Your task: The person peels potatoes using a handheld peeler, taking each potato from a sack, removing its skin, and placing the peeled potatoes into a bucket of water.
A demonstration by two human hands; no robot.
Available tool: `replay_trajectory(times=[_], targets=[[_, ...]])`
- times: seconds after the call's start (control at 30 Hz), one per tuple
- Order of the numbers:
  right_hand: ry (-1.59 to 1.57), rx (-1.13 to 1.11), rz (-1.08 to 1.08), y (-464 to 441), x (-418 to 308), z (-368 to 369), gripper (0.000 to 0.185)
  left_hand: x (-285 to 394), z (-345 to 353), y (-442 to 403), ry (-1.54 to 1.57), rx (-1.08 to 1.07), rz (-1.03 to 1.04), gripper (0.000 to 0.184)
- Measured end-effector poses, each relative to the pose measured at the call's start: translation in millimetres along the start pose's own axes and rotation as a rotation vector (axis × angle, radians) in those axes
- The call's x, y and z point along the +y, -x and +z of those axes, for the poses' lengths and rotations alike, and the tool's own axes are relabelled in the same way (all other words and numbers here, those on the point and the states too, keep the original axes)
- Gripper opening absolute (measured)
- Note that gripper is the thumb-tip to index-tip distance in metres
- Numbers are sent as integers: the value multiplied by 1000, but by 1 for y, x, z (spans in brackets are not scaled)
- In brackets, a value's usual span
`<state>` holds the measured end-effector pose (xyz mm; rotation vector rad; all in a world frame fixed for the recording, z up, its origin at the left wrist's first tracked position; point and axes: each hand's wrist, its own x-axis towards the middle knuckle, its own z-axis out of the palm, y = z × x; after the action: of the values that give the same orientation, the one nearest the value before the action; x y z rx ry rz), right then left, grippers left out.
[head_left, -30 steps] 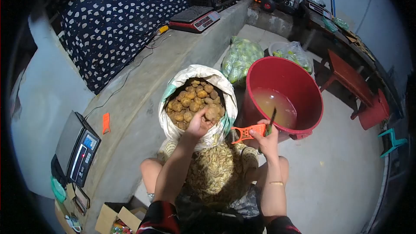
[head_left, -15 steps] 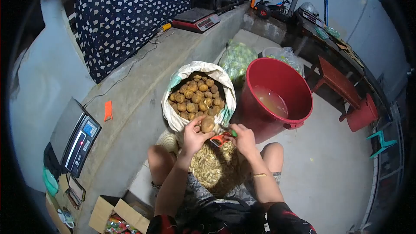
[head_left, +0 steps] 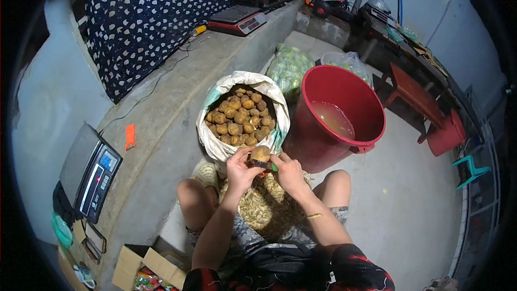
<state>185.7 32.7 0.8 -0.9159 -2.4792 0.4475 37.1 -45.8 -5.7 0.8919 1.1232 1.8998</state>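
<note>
My left hand [head_left: 241, 170] is closed around a potato [head_left: 261, 153], holding it just in front of the sack. Gripped in my right hand [head_left: 289, 174] is a peeler [head_left: 267, 170], orange with a green part; it sits against the lower side of the potato, and its blade is mostly hidden. Beyond my hands stands a white sack [head_left: 216, 145] with a rolled rim, holding many unpeeled potatoes [head_left: 240, 116]. Between my legs lies a heap of peelings [head_left: 261, 207]. A strip of peel [head_left: 314, 216] clings to my right forearm.
A tall red bin [head_left: 342, 151] with cloudy liquid stands right of the sack. Bags of green produce [head_left: 291, 70] sit behind it. On the left ledge lie a scale [head_left: 98, 178] and another orange peeler [head_left: 130, 137]. A cardboard box [head_left: 129, 267] is at lower left.
My right hand has moved left, bringing the peeler from beside the potato to against it. The view has shifted slightly.
</note>
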Motion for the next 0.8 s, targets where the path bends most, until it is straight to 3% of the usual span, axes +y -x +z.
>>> replay_trajectory(times=[0.03,0.1,0.23,0.37,0.4,0.47,0.8], targets=[[-8,13,23,0,0,0,30,0,0,-1,13,-27,58,55],[11,-109,163,-12,36,13,27,3,-1,-2,-12,-8,-56,57],[-197,-20,217,-16,48,10,25,2,-1,-6,230,-40,-23,52],[-358,-16,121,-7,31,4,35,7,-3,-8,349,-70,-134,50],[-365,-19,128,-6,25,3,35,2,-5,-9,236,-76,-112,49],[-345,33,-35,-6,18,-3,36,-4,-8,-8,238,-80,-107,48],[-160,57,-46,-1,7,4,31,-9,4,-4,367,63,-97,38]])
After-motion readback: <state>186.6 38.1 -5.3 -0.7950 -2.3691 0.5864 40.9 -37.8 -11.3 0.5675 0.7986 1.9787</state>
